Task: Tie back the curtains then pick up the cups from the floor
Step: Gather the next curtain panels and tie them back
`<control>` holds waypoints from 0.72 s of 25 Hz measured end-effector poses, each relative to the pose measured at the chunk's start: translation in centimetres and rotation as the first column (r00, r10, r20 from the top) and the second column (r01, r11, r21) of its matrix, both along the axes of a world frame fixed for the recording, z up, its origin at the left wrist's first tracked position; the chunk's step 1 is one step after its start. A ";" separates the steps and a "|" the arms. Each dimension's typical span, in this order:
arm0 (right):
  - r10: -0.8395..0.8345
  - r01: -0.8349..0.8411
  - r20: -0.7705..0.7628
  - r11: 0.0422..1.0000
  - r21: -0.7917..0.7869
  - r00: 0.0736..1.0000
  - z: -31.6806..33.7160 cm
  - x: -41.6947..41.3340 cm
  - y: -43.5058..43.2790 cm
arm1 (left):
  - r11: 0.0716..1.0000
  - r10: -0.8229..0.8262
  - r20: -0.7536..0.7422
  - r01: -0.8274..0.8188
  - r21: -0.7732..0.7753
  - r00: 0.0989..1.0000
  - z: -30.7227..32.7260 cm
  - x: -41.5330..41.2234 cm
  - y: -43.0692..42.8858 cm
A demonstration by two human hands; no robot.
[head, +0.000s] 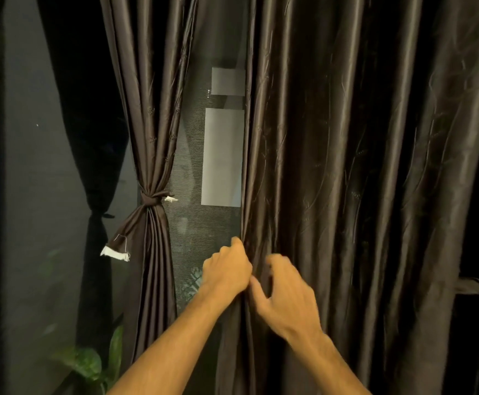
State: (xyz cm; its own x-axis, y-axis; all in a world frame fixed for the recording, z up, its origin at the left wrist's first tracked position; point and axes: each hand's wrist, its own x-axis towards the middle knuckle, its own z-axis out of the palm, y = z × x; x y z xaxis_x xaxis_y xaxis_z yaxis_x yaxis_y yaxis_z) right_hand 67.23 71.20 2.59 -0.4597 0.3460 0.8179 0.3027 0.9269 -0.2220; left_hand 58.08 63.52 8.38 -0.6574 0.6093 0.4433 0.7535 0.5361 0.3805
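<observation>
The wide right curtain (360,181) hangs loose — its tying is not yet done. The narrower left curtain (149,155) is already gathered, cinched by a knotted tie-back (150,200). At the loose panel's inner edge the left hand (226,270) is closed on the fabric; the right hand (286,295) hovers beside it, fingers spread. No cups are visible — that part seems untouched.

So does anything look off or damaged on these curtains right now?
Yes. The tieback knotted round the left curtain has frayed, pale raw ends, one dangling below the knot. The right curtain hangs loose, untied.
</observation>
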 end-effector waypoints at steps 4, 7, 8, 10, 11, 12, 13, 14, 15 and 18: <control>-0.364 0.313 -0.388 0.930 -0.191 0.846 1.1 2.4 3.3 | 1.000 0.014 0.016 -0.014 0.018 1.000 -0.2 0.8 0.6; -0.354 0.110 -0.346 0.820 -0.562 0.869 1.6 2.9 4.5 | 0.999 0.003 0.039 -0.005 0.049 0.999 -0.5 1.3 1.1; -0.279 0.036 -0.313 0.795 -0.605 0.908 1.2 2.8 4.8 | 0.998 -0.006 0.049 0.003 0.061 0.999 -0.5 1.7 1.4; -0.141 0.022 -0.165 0.821 -0.570 0.976 0.2 2.5 4.5 | 0.996 -0.032 0.082 0.024 0.089 0.996 -0.5 2.3 1.8; -0.086 0.022 -0.097 0.848 -0.530 0.992 -0.3 2.5 4.1 | 0.994 -0.043 0.097 0.033 0.102 0.994 -0.5 2.8 2.2; -0.021 -0.004 -0.045 0.867 -0.499 0.999 -0.7 2.4 3.7 | 0.993 -0.057 0.108 0.045 0.112 0.992 -0.5 3.1 2.5; 0.050 -0.043 0.002 0.875 -0.482 0.999 -1.1 2.3 3.4 | 0.991 -0.072 0.118 0.058 0.121 0.990 -0.5 3.5 2.7; 0.116 -0.081 0.044 0.875 -0.477 0.992 -1.4 2.0 3.1 | 0.989 -0.086 0.128 0.069 0.129 0.988 -0.5 3.9 3.0; 0.168 -0.111 0.078 0.871 -0.479 0.983 -1.7 1.5 2.9 | 0.988 -0.097 0.137 0.078 0.136 0.986 -0.5 4.3 3.3; 0.254 -0.211 0.014 0.830 -0.516 0.967 -2.4 0.2 3.1 | 0.986 -0.123 0.143 0.103 0.134 0.982 -0.5 5.2 3.9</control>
State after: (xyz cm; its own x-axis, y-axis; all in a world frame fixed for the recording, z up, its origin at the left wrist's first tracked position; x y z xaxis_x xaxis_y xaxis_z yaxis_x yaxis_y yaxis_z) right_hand 67.46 74.32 0.18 -0.6342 0.5761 0.5157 0.1286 0.7363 -0.6644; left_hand 63.32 67.41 7.87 -0.6525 0.6293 0.4222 0.7355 0.3915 0.5530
